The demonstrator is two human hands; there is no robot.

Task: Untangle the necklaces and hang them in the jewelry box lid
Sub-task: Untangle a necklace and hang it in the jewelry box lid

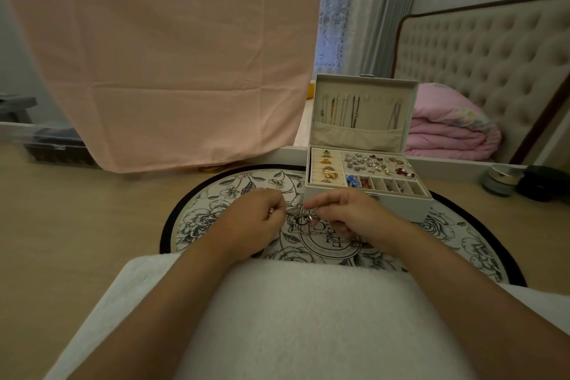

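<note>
Tangle of necklaces (303, 221) is held low over the floral rug (216, 197), between the 2 hands and just in front of the open jewelry box (407, 207). The left hand (256, 219) is curled and pinches a strand at the tangle's left edge. The right hand (345, 216) pinches the opposite side with thumb and forefinger, its other fingers folded under. Neither hand is spread. How many chains are knotted cannot be told; the strands are too fine to separate by eye. The lid (339, 78) stands upright and already carries several hung chains (354, 114), whose ends drop into the fabric pocket (357, 134). Some hooks toward the right of the row appear free. Assessment: the task is partly done and the step in hand is loosening the knot. Recommended practice is to ease the grip rather than pull the hands apart, since tension would likely tighten the knot. Spread the cluster flat on the rug, find 1 clasp end, and feed it back through the loops. Risk noted: thin links may kink or snap under force. A freed chain should be kept apart from the rest before it is lifted to a hook.
</note>
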